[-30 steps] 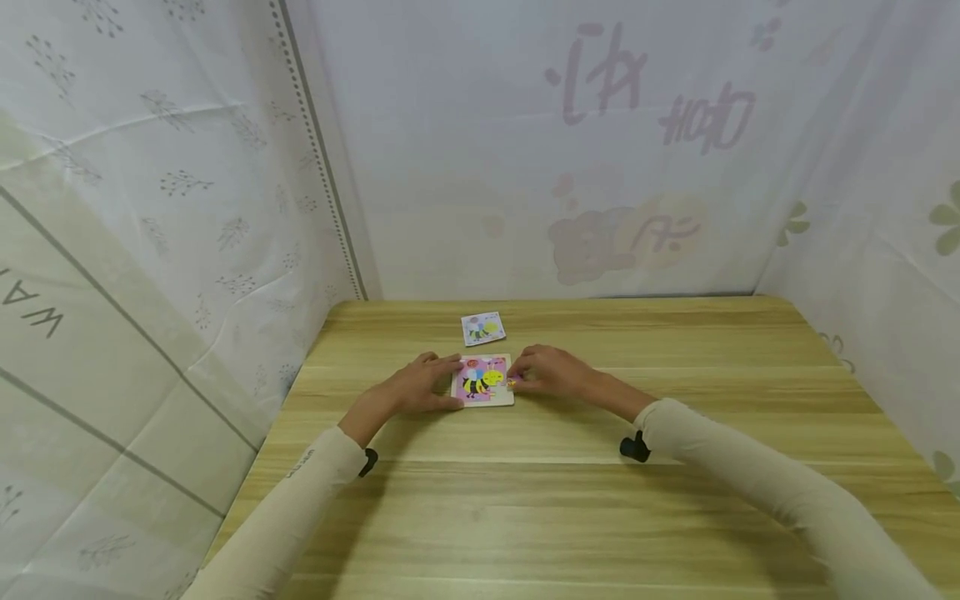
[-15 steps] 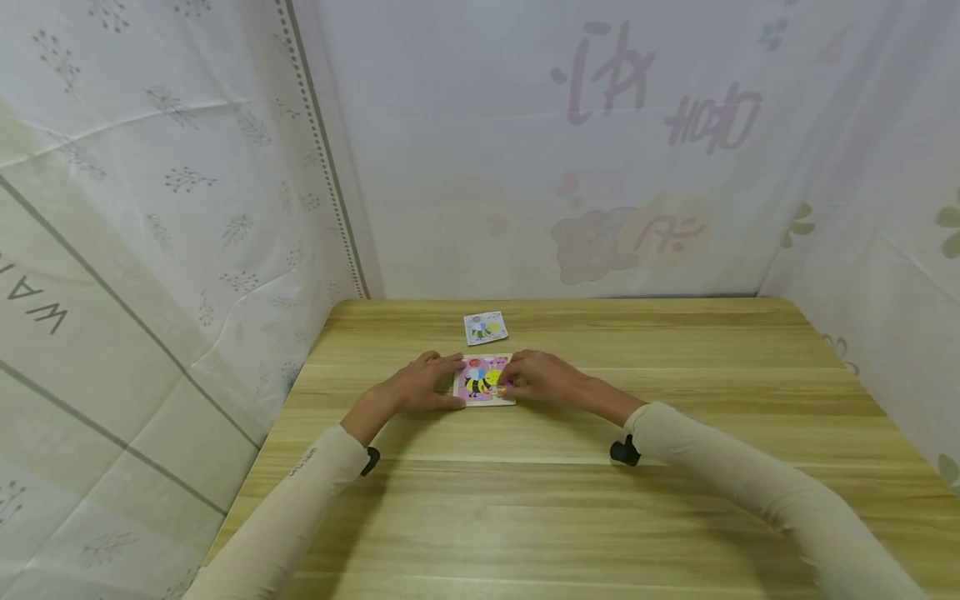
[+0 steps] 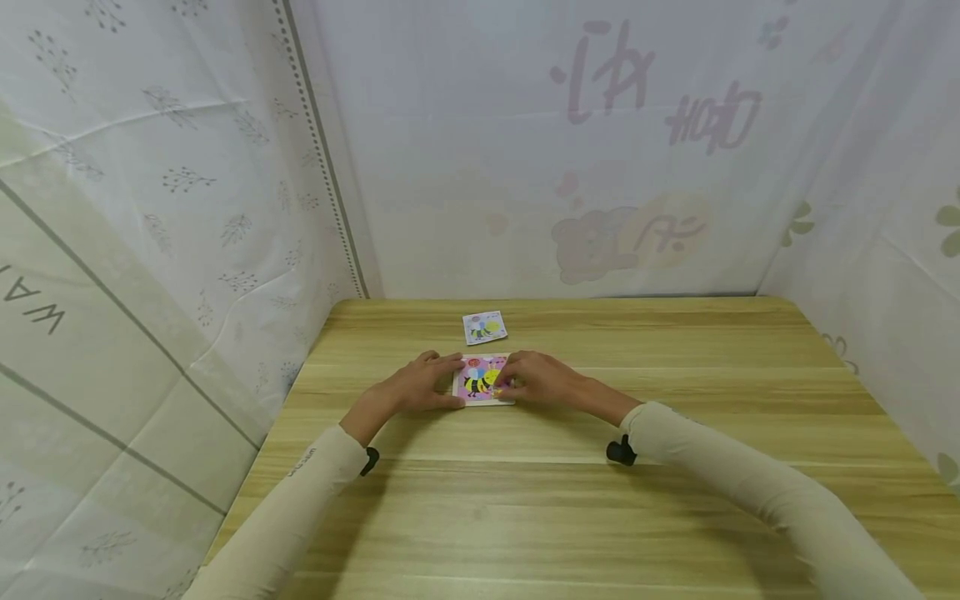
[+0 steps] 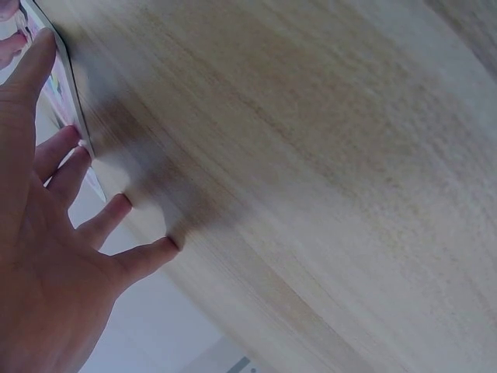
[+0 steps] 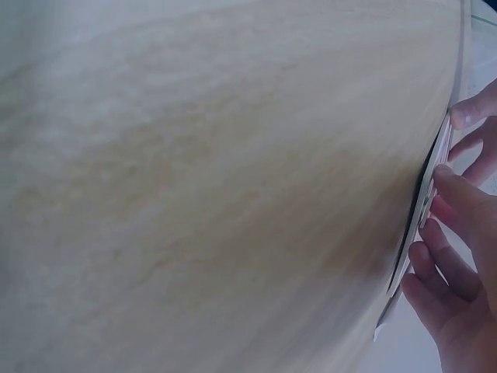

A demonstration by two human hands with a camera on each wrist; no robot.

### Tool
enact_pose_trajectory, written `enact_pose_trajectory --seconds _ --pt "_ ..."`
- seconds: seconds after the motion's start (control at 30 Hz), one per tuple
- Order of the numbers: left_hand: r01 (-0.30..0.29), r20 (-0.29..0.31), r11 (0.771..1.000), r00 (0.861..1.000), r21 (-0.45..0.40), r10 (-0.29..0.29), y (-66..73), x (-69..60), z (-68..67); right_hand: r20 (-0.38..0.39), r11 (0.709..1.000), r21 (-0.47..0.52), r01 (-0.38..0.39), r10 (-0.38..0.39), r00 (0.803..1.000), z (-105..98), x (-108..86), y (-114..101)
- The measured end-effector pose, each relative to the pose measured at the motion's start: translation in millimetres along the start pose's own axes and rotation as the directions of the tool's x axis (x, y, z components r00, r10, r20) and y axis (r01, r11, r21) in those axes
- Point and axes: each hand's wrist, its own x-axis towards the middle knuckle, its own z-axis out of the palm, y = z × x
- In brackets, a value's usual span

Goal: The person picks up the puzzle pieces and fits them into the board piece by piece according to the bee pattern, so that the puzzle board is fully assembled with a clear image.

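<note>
A small square jigsaw puzzle (image 3: 474,385) with a bee on a pink ground lies in its pale tray (image 3: 480,403) at mid table. At the tray's left side my left hand (image 3: 416,385) rests with spread, fairly straight fingers; its thumb touches the near corner, the fingers the far one. Over the lower right part of the picture, my right hand (image 3: 546,379) pinches a small puzzle piece (image 3: 498,392) between thumb and fingers, low against the tray. Most of that piece is hidden. In the right wrist view the thumb (image 5: 458,190) lies at the tray's edge.
Behind the tray, a card (image 3: 484,327) with a similar bee picture lies flat. The wooden table (image 3: 480,508) ends at printed cloth hangings (image 3: 480,167) at the back and sides. Each wrist carries a small black camera.
My right hand has moved left from beside the tray onto its lower right part, carrying the puzzle piece down into that area. The left hand has stayed at the tray's left edge.
</note>
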Motion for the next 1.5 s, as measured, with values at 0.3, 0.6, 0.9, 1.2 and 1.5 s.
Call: enact_pose_trajectory --seconds 0.3,0.6,0.9,1.2,1.5 --pt "-0.002 -0.006 1.0 1.0 -0.001 0.002 0.0 -0.6 0.0 0.02 1.0 0.01 -0.016 0.016 1.0 0 2.9 -3" --pt "-0.01 0.001 1.0 1.0 0.004 0.01 -0.7 0.3 0.1 0.054 1.0 0.018 -0.023 0.022 0.998 0 6.8 -3" --pt "-0.015 -0.006 1.0 1.0 0.01 0.016 -2.2 1.7 1.3 0.122 0.998 0.041 -0.039 0.034 0.992 -8 14.0 -7" --pt "-0.013 -0.002 1.0 1.0 0.013 0.014 -0.6 3.6 0.0 0.179 0.995 0.039 -0.088 0.08 0.981 -14 18.7 -11" --pt "-0.023 -0.002 1.0 1.0 0.019 0.023 -2.9 3.1 0.4 0.185 0.997 0.026 -0.077 0.071 0.98 -14 22.3 -12"
